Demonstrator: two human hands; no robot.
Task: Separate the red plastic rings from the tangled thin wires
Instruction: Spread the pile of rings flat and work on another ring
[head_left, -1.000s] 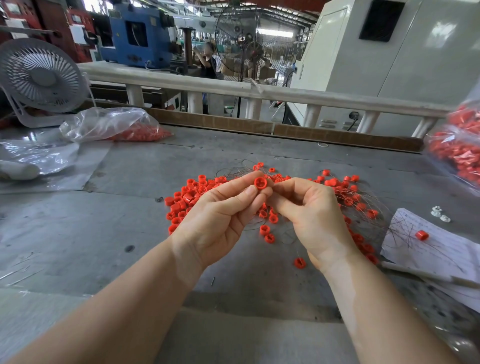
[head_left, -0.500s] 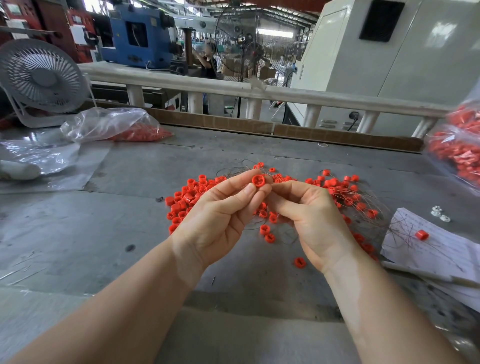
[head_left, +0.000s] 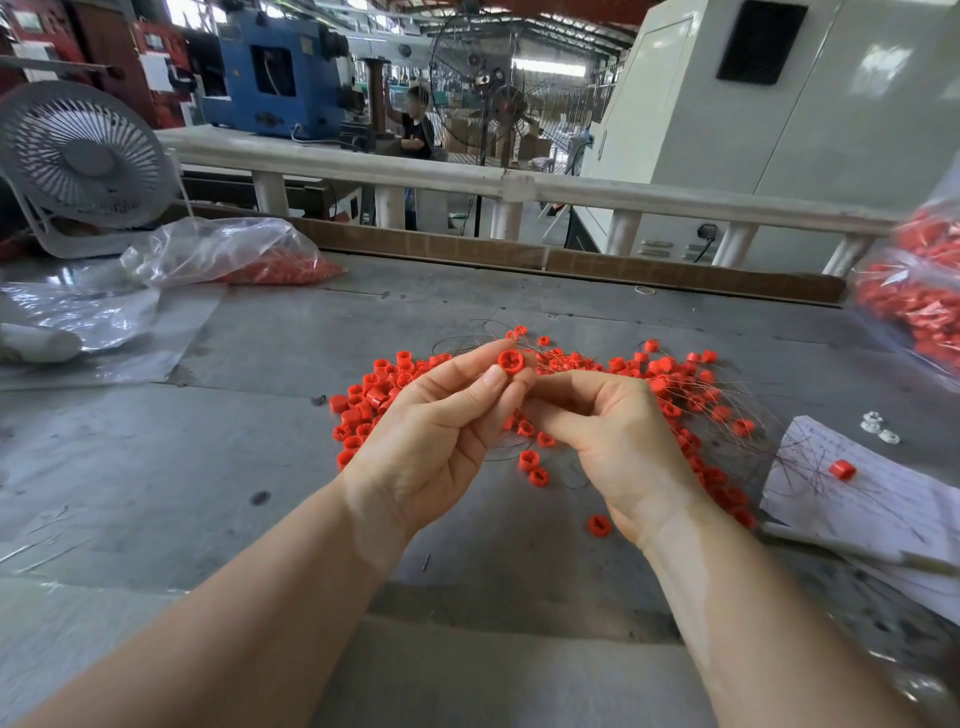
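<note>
Red plastic is the main thing to see: the left hand (head_left: 436, 431) pinches one red ring (head_left: 510, 360) between thumb and fingertips and holds it up above the desk (head_left: 156, 467), just over the rest of the work. The right hand (head_left: 613, 436) is right beside it, with the fingers curled toward the ring; I think it holds a thin wire there, but the wire is too fine to see between the fingers, so I cannot tell this for sure. Under and behind both hands lies the pile of loose rings (head_left: 369, 400) on the left side, and on the right side the tangled wires (head_left: 727, 405) with many rings caught in them (this part looks far from finished). What could go wrong, in my judgement: a quick pull may drag the whole tangle and throw other rings over the desk, or a springy wire may slip out and sting a finger. The small smooth ring could also jump out of the pinch and fall back into the unsorted side, near the paper sheet (head_left: 883, 499).
</note>
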